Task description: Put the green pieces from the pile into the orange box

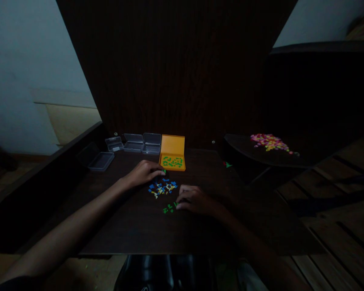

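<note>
Just in front of an open orange box (173,144), my left hand (145,171) pinches a small green block (164,171) between thumb and finger. Several green pieces (172,161) lie inside that box. Between my hands is a loose pile of small blue, white and yellow blocks (163,188). My right hand (194,199) is closed at a few green blocks (169,208) on the tabletop, its fingertips at a green piece (175,204). Dim light hides whether that piece is gripped or only touched.
Several open clear plastic cases (133,143) stand along the back left; another clear case (100,161) lies nearer. Pink and yellow pieces (269,142) are heaped on a shelf (245,149) at right. A small red and green item (227,164) lies near the table's right edge.
</note>
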The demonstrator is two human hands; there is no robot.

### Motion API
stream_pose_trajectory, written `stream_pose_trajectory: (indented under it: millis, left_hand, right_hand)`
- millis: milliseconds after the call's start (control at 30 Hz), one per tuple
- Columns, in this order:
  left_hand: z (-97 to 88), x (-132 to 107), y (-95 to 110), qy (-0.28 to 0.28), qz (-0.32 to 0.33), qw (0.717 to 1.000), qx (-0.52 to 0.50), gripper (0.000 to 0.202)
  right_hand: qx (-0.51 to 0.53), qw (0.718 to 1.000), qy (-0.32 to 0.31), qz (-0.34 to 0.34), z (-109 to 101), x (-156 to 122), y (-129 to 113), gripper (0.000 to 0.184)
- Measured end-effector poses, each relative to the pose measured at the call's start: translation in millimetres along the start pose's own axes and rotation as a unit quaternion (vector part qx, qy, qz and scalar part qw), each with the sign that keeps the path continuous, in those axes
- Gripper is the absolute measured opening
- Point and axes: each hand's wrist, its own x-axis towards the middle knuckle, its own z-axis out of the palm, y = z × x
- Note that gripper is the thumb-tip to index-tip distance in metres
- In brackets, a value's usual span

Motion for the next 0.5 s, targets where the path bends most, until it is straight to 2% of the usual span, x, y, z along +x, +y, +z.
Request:
stream_pose_trajectory:
  millis: [100, 233, 367, 500]
  left_hand:
    - [-1.2, 18, -10, 0.012, -0.034, 0.999, 0.026, 0.030]
    - [3.6, 40, -15, -0.004, -0.071, 0.994, 0.083, 0.028]
    - [11.4, 56, -17, -0.051, -0.082, 0.992, 0.085, 0.027]
    - [15.0, 67, -25, -0.105, -0.051, 0.992, 0.054, 0.022]
  right_hand:
    - [-0.010, 1.000, 0.002, -0.005, 1, 0, 0, 0.013]
    - [-0.013, 1.000, 0.011, -0.014, 3, 0, 2, 0.013]
    - [-0.021, 0.999, 0.016, -0.021, 5, 0, 4, 0.014]
    - [-0.021, 0.999, 0.016, -0.033, 5, 0, 4, 0.014]
